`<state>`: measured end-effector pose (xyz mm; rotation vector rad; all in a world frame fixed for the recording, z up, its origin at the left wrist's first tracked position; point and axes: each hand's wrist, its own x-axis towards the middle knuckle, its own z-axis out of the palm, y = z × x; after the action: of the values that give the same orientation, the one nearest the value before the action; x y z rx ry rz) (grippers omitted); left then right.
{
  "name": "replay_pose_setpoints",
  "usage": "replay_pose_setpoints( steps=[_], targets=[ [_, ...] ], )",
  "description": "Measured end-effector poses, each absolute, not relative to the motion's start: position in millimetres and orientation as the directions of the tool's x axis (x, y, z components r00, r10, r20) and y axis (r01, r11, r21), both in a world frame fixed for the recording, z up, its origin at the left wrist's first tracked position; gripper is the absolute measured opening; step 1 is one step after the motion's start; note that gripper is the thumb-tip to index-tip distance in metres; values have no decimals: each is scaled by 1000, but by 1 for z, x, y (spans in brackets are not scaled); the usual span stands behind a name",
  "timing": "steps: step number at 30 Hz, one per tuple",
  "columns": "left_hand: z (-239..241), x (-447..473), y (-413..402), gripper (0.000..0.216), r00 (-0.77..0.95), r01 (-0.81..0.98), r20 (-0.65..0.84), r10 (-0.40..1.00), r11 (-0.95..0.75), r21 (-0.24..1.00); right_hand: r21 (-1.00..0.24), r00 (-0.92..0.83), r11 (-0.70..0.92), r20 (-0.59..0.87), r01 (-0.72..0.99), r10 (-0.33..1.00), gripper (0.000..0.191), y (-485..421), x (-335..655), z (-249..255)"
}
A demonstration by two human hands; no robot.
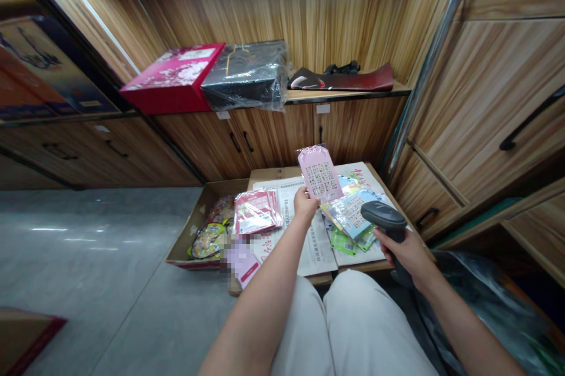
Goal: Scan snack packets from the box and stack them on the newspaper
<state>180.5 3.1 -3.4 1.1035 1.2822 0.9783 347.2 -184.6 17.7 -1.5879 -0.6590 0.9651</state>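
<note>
My left hand (304, 202) is closed on the lower edge of a pink sticker packet (319, 174) and holds it upright above the newspaper-covered box top (309, 246). My right hand (406, 249) grips a dark handheld barcode scanner (383, 215), whose head points left toward the packet. Between the two hands lies a loose heap of blue and green sticker packets (351, 217). A stack of pink packets (257, 211) rests to the left of my left hand.
An open cardboard box (194, 229) of colourful packets sits on the grey floor at left. On the shelf above lie a red gift box (174, 79), a plastic-wrapped dark box (247, 76) and a flat dark red item (342, 79). Wooden cabinets stand behind and to the right.
</note>
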Motion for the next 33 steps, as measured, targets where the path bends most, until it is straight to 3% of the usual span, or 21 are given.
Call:
replay_pose_setpoints(
  steps=[5,10,13,18,20,22,26,33],
  targets=[
    [0,112,19,36,-182,45,-181,967,192,980,-961,510,-256,-271,-101,817,43,-191,349,17],
    [-28,23,13,37,-465,247,-171,869,313,917,-960,517,-264,-273,-93,811,42,-194,352,17],
    [-45,-13,3,35,-524,454,-89,847,366,812,-958,505,-271,-283,-98,816,41,-194,351,19],
    [-47,-26,-15,38,-446,820,97,890,363,442,-957,493,-279,-284,-86,823,41,-194,349,18],
    [-44,-20,-21,45,-310,921,169,936,252,295,-954,491,-286,-291,-88,821,41,-194,348,18],
    [-42,-14,-26,51,-105,978,142,984,76,195,-953,488,-286,-295,-95,821,41,-195,348,18],
    [-47,-9,-33,51,132,985,-6,991,-130,114,-950,494,-297,-306,-99,814,41,-196,348,19],
    [-39,1,-36,43,101,991,-40,994,-97,90,-959,493,-268,-277,-91,825,43,-195,348,18]
  ],
)
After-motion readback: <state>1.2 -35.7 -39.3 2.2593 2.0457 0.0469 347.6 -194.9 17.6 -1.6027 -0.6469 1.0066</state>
